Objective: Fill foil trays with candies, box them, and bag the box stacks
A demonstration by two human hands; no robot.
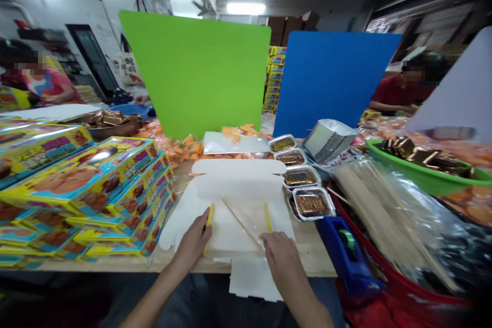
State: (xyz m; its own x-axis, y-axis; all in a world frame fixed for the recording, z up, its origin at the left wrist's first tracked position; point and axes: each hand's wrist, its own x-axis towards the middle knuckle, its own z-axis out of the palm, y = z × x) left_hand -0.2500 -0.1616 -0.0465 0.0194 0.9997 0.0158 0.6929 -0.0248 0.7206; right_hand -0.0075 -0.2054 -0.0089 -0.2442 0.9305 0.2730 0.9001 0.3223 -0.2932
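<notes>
An unfolded white cardboard box [234, 184] with yellow edges lies open on the wooden table in front of me. My left hand [194, 241] presses on its left wall, fingers closed along the yellow edge. My right hand [282, 253] rests on the box's near right corner, fingers curled over the front flap. A thin wooden skewer in a clear sleeve [242, 223] lies slanted inside the box between my hands.
Stacks of printed yellow boxes [100, 189] fill the left. Foil trays of food [312, 202] line the box's right side. A blue tape dispenser [346, 251], bagged skewers [384, 215] and a green bowl [426, 177] are at right. Green [200, 72] and blue [330, 77] dividers stand behind; people sit beyond.
</notes>
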